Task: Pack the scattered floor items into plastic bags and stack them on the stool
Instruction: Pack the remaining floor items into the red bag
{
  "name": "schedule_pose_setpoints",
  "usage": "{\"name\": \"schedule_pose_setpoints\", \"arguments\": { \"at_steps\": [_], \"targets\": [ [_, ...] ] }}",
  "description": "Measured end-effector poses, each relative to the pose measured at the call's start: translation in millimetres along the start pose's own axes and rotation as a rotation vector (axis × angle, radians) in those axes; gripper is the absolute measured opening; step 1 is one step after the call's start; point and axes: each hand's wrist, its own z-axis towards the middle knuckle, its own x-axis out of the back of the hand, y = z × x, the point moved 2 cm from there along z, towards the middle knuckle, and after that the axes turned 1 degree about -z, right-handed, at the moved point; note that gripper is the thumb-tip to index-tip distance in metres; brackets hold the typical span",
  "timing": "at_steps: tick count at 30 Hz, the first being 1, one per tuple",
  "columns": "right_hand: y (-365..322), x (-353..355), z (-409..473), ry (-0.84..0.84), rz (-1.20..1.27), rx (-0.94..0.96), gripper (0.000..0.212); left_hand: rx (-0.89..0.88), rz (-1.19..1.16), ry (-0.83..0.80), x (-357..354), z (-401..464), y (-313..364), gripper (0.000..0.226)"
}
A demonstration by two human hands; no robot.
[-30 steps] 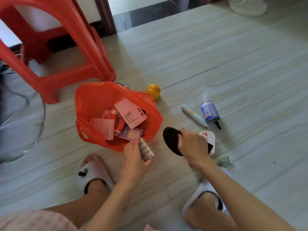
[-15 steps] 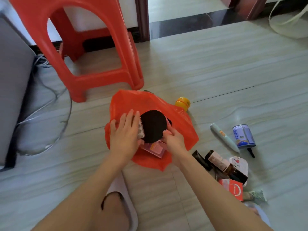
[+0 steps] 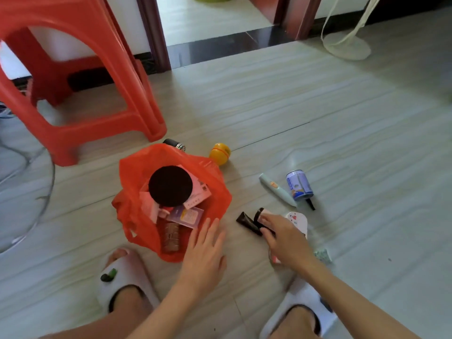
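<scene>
A red plastic bag (image 3: 216, 192) lies open on the floor, in front of the red stool (image 3: 73, 69). Inside it a black round disc (image 3: 170, 185) rests on pink cards, with a purple card and a patterned roll (image 3: 171, 237) nearer me. My left hand (image 3: 205, 250) is open, its fingers spread at the bag's near right edge. My right hand (image 3: 285, 238) is to the right of the bag, its fingers closed around a dark labelled bottle (image 3: 261, 214) that lies beside a black tube (image 3: 245, 221).
Loose on the floor are a yellow round container (image 3: 220, 153), a pale green pen-shaped device (image 3: 276, 189), a blue can (image 3: 299, 185), a white box with hearts (image 3: 298, 220) and a small black cylinder (image 3: 175, 143) behind the bag. A fan base (image 3: 347, 47) stands far right. My slippered feet are near.
The black disc left my right hand and now lies in the bag. My right hand moved right onto the dark bottle; my left hand drew back to the bag's near edge.
</scene>
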Motion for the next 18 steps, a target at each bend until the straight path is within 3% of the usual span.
{"name": "schedule_pose_setpoints", "arguments": {
  "at_steps": [5,11,18],
  "targets": [
    [59.8,19.5,-5.7,-0.003,-0.158,-0.131,0.038,-0.109,0.005,-0.042,-10.8,21.2,38.5,0.076],
    [115.2,-9.2,16.9,-0.13,-0.089,-0.295,0.041,-0.16,0.052,-0.188,-53.4,45.2,55.6,0.083],
    [145.8,-33.9,45.0,-0.32,-0.023,-0.306,0.048,-0.066,0.063,-0.385,-100.7,84.7,47.2,0.09]
  ]
}}
